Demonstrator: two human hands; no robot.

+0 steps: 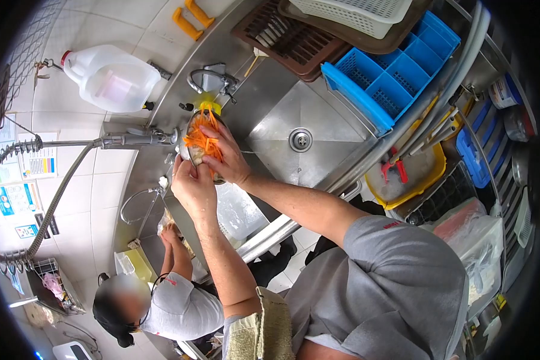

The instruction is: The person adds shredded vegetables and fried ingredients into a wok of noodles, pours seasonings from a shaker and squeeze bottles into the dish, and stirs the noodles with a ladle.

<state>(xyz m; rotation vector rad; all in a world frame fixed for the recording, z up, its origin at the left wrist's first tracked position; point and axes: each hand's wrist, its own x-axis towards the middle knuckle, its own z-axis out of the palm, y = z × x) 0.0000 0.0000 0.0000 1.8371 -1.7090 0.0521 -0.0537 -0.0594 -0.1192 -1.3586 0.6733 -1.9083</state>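
My left hand is closed at the lower edge of a round metal bowl, its fingers bent around the rim. Thin orange strips, which look like shredded carrot, fill the bowl over some paler food. My right hand lies over the bowl's right side, its fingers curled onto the strips. The bowl is held up beside a faucet, and a yellow object shows just behind it. The hands hide part of the bowl.
A steel sink lies right of my hands, beside a blue divided rack and brown trays. A hanging sprayer reaches in from the left. A co-worker stands lower left. A yellow tub is at right.
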